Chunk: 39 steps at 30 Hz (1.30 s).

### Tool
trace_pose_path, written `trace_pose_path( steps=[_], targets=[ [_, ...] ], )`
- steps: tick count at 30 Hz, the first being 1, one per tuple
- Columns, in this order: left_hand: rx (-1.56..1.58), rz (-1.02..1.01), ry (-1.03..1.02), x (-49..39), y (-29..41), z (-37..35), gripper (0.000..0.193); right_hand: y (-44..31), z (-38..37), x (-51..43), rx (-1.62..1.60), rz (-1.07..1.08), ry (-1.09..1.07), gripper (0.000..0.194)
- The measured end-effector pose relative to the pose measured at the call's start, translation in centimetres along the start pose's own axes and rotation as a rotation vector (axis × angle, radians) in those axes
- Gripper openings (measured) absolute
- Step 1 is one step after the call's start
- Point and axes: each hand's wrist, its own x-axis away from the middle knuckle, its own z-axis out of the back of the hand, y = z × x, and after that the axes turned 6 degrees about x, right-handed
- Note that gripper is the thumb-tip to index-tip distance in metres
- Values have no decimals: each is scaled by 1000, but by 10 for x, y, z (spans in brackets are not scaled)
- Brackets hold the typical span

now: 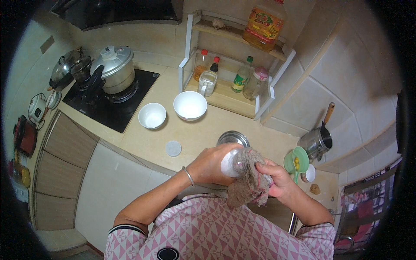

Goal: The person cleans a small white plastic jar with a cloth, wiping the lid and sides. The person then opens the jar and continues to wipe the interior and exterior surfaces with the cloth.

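Observation:
My left hand [209, 164] is wrapped around a clear jar [230, 163] that looks white inside and is tilted on its side. A frayed grey-brown cloth [248, 187] is gripped in my right hand [276, 177] and lies against one end of the jar, hiding that part. Just beyond my left hand, a round stainless steel vessel [233, 137] stands on the counter, partly covered by the hand. A round whitish lid [173, 148] lies flat on the counter to the left. Farther back are a small white bowl [152, 115] and a larger one [190, 104].
A pressure cooker [113, 70] sits on the black gas hob [97, 107] at left. Behind the bowls stands a rack [224, 100] of bottles and jars. To the right are a green strainer [289, 161] with yellow pieces and a steel pot [310, 141].

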Motion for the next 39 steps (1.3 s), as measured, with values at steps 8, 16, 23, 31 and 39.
trace_pose_path(
  steps=[8,16,23,31,39],
  targets=[
    [-62,-6,-66,3,9,4,82,9,9,-1,62,-83,-38,47],
    [-55,-16,-23,3,9,1,79,2,10,1,123,-89,-58,45],
    [-1,-14,-13,2,4,-3,78,6,0,6,-27,19,-13,44],
    [-24,-29,-82,6,9,-1,75,12,3,8,60,-62,-21,43],
    [-96,4,-116,8,17,3,79,9,5,8,171,-154,-55,42]
  ],
)
